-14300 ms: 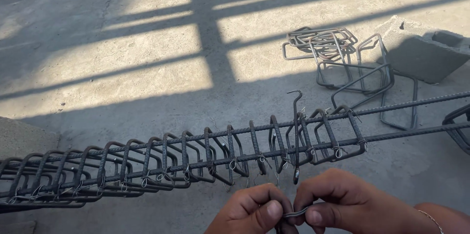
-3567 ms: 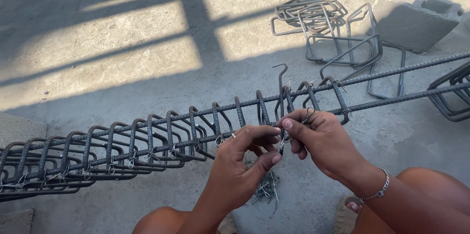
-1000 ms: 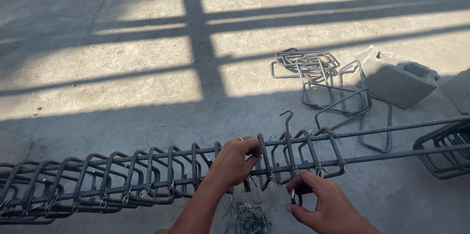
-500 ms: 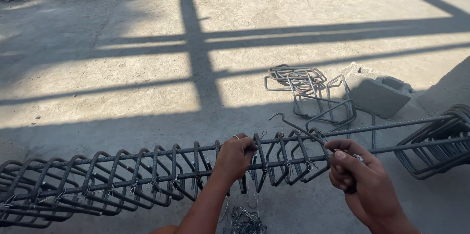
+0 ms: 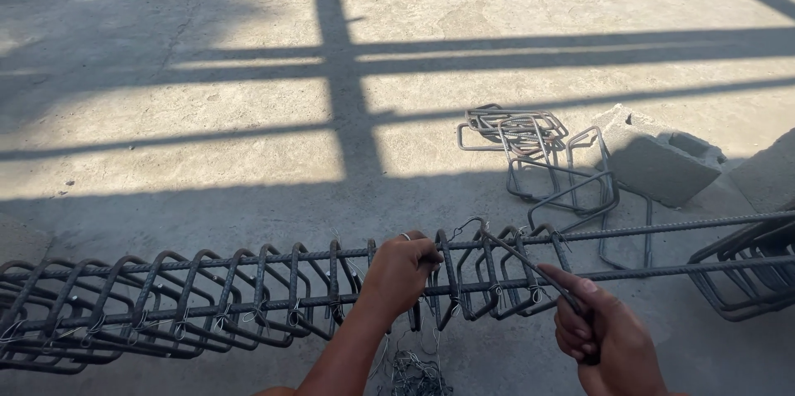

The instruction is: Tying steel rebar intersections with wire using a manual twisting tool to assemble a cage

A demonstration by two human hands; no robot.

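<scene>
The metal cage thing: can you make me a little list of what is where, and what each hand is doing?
place: concrete floor outdoors, striped with shadows
cage: long rebar cage of square stirrups on straight bars, lying across the view
left hand: gripping the cage's top bar
right hand: holding a hooked tying tool, its tip at the top bar
spare stirrups: loose pile on the floor behind the cage
block: grey concrete block beside the pile
wire: bundle of thin tie wire under the cage

An outdoor construction yard: bare concrete floor (image 5: 248,89), rebar cage (image 5: 207,297), concrete block (image 5: 662,166).
</scene>
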